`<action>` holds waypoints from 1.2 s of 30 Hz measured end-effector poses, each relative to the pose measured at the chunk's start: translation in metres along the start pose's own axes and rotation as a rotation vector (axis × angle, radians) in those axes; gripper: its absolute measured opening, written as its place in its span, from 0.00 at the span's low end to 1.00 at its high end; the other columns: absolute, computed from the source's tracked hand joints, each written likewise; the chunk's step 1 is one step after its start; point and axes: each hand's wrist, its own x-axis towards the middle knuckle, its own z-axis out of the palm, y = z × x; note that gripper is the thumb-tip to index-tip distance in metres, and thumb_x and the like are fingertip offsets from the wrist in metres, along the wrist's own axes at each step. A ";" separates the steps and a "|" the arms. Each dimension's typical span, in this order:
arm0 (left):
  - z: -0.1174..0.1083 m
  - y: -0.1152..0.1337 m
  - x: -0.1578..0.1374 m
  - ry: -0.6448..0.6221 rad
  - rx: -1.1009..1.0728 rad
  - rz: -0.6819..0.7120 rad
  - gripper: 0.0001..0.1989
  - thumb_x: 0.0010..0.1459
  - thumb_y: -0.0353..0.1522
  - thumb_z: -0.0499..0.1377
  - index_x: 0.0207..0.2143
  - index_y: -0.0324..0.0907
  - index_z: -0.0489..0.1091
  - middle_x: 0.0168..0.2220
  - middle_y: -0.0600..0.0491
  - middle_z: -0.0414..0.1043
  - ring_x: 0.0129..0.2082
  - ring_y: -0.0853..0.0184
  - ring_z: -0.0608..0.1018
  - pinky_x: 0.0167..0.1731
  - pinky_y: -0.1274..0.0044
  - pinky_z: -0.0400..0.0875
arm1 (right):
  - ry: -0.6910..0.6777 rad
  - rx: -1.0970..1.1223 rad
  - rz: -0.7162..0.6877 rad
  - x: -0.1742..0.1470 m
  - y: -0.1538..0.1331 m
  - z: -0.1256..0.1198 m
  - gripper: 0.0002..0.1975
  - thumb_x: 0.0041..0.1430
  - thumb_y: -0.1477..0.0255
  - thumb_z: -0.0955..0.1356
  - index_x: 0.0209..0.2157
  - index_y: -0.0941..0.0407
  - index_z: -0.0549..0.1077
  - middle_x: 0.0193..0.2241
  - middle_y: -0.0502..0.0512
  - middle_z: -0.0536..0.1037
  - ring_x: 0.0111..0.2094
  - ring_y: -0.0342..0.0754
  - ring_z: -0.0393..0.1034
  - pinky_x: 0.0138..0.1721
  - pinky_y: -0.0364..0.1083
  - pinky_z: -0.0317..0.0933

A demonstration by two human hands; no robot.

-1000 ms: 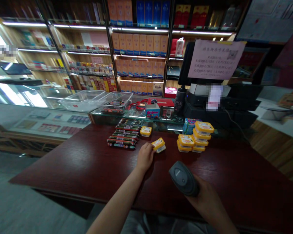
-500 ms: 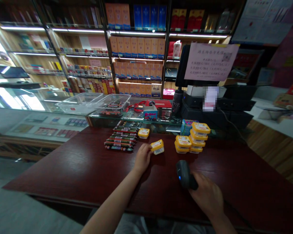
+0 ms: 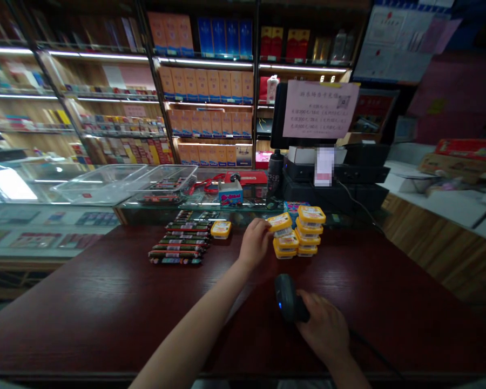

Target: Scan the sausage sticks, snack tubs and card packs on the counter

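Observation:
My left hand point(image 3: 255, 243) grips the left edge of a small yellow-lidded plastic tub point(image 3: 279, 222), tilted just above the shorter of two stacks. That shorter stack point(image 3: 285, 246) stands beside a taller stack of matching tubs point(image 3: 311, 229). My right hand point(image 3: 324, 324) is wrapped around a black barcode scanner point(image 3: 287, 300) with a blue light, held over the table in front of the stacks. A single yellow-lidded tub point(image 3: 221, 229) sits left of my left hand, beside a row of dark, thin stick-shaped packs point(image 3: 179, 247).
The dark red wooden table point(image 3: 105, 302) meets a glass counter holding clear plastic bins point(image 3: 166, 181), a small blue box point(image 3: 230, 194) and a black bottle point(image 3: 274, 173). A monitor with a pink paper sign point(image 3: 319, 111) stands behind the stacks. The scanner's cable point(image 3: 376, 354) trails right.
My left hand has carried the tub rightward and up from the table to the shorter stack. My right hand still holds the scanner. The view has turned to the right.

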 end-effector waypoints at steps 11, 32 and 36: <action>0.030 -0.004 0.001 -0.223 0.261 0.251 0.08 0.61 0.29 0.50 0.39 0.43 0.68 0.43 0.49 0.69 0.44 0.63 0.70 0.46 0.71 0.67 | -0.001 0.005 0.011 0.001 0.000 -0.001 0.19 0.51 0.77 0.65 0.47 0.54 0.71 0.38 0.53 0.78 0.40 0.50 0.71 0.42 0.46 0.59; -0.022 -0.062 -0.026 -0.144 0.501 0.031 0.11 0.60 0.32 0.53 0.44 0.45 0.68 0.44 0.49 0.68 0.46 0.60 0.68 0.48 0.68 0.63 | -0.030 -0.020 0.007 -0.002 0.000 -0.002 0.17 0.53 0.74 0.64 0.47 0.53 0.71 0.39 0.54 0.78 0.41 0.49 0.71 0.43 0.46 0.59; -0.059 -0.103 -0.026 -0.100 0.751 -0.168 0.08 0.56 0.27 0.53 0.36 0.43 0.70 0.40 0.45 0.69 0.43 0.56 0.68 0.42 0.66 0.62 | -0.050 -0.014 0.022 -0.001 -0.002 -0.005 0.17 0.53 0.73 0.65 0.46 0.52 0.71 0.39 0.52 0.78 0.41 0.50 0.71 0.41 0.46 0.59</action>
